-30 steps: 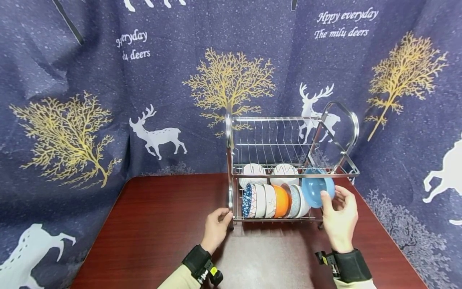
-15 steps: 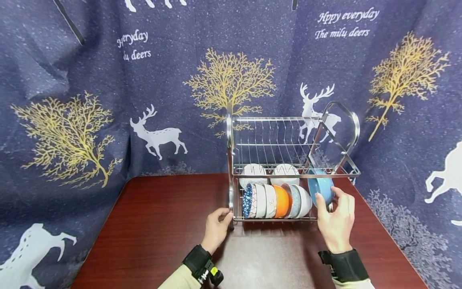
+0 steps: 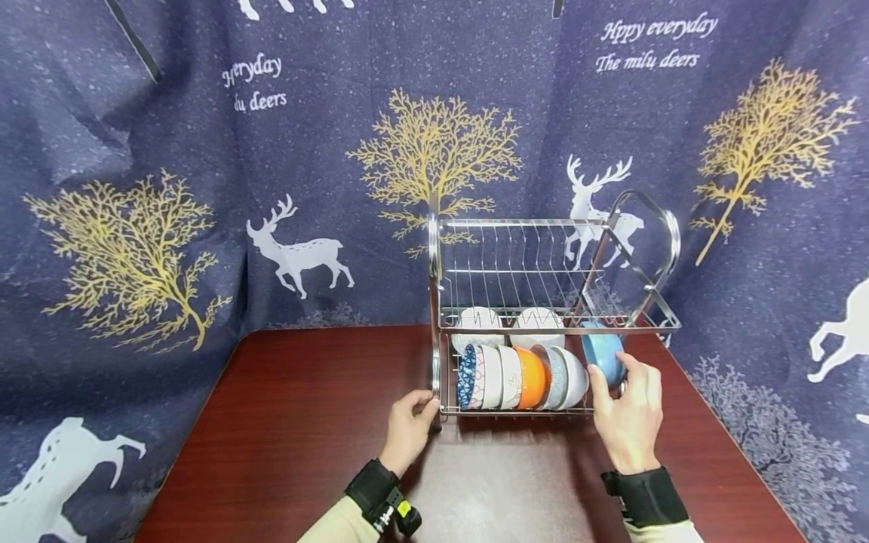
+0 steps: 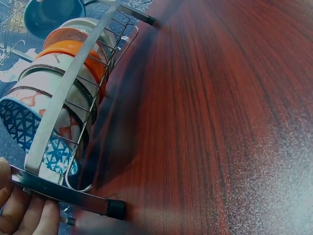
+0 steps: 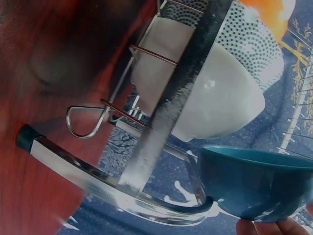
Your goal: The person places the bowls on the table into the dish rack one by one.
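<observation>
Head view had the left hand point(image 3: 407, 428) curled round the lower front-left corner of the dish rack point(image 3: 434, 302) on the table point(image 3: 299, 422). Inside the lower tier, a row of bowls point(image 3: 519, 377) stood on edge, side by side, with two white bowls point(image 3: 509, 326) behind them. At the row's right end, the right hand point(image 3: 627, 422) pinched the blue bowl point(image 3: 603, 354), tipped on edge, its opening facing left toward the row.
</observation>
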